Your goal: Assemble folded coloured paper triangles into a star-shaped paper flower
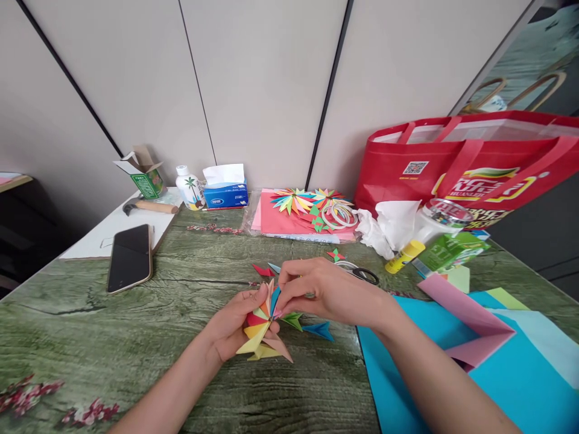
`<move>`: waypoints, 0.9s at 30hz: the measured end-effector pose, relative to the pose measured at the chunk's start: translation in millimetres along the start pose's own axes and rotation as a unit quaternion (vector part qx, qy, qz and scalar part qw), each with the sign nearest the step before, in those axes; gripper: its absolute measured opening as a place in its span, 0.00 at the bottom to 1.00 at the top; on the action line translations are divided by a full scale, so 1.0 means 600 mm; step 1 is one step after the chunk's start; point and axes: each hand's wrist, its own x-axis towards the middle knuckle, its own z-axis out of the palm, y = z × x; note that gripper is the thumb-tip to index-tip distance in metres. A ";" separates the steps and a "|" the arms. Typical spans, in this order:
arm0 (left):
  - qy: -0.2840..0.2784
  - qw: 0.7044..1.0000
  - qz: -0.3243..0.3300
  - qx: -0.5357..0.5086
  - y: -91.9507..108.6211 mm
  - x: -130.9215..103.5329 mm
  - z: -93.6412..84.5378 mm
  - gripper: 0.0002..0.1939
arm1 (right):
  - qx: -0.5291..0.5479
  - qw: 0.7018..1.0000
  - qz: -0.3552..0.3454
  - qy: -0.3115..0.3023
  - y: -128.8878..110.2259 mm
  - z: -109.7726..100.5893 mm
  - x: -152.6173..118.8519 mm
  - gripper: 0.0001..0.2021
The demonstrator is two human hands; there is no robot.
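Two bare hands on a many-coloured paper star [256, 333], held over the green table [194, 386].
The left hand [239, 320] clasps the star from the side, thumb on top; the right hand [316, 290] has its thumb and fingers pinched together on the star's upper edge (beside a blue point); a blue paper piece [319, 330] lies just to the right; the blue sheet [384, 361] lies beyond it.

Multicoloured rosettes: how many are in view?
3: one held rosette in the left hand; a left rosette and right rosette on the red paper. Others may be hidden.
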 end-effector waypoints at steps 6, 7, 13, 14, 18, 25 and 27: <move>-0.004 1.000 -0.003 0.009 -0.006 0.001 -0.003 0.13 | -0.004 1.000 0.000 -0.010 -0.007 -0.003 -0.002 0.07; -0.006 1.000 -0.002 0.011 -0.006 0.000 -0.004 0.13 | -0.005 1.000 0.001 -0.010 -0.007 -0.004 -0.003 0.07; -0.025 1.000 0.002 0.013 -0.002 -0.002 -0.005 0.14 | 0.032 0.999 -0.014 0.014 -0.003 -0.003 -0.002 0.08; -0.028 1.000 0.003 0.009 -0.001 -0.002 -0.005 0.14 | 0.036 0.999 -0.017 0.017 -0.002 -0.002 -0.001 0.08; -0.024 1.000 -0.001 0.001 -0.001 -0.001 -0.007 0.14 | 0.033 0.999 -0.020 0.014 0.002 0.001 -0.001 0.08; -0.022 1.000 0.001 -0.011 -0.007 -0.001 -0.006 0.14 | 0.010 0.999 -0.031 0.013 0.002 0.000 -0.002 0.08; -0.033 0.999 0.004 -0.014 -0.010 -0.001 -0.005 0.13 | 0.003 0.999 -0.037 0.012 -0.002 -0.003 -0.003 0.08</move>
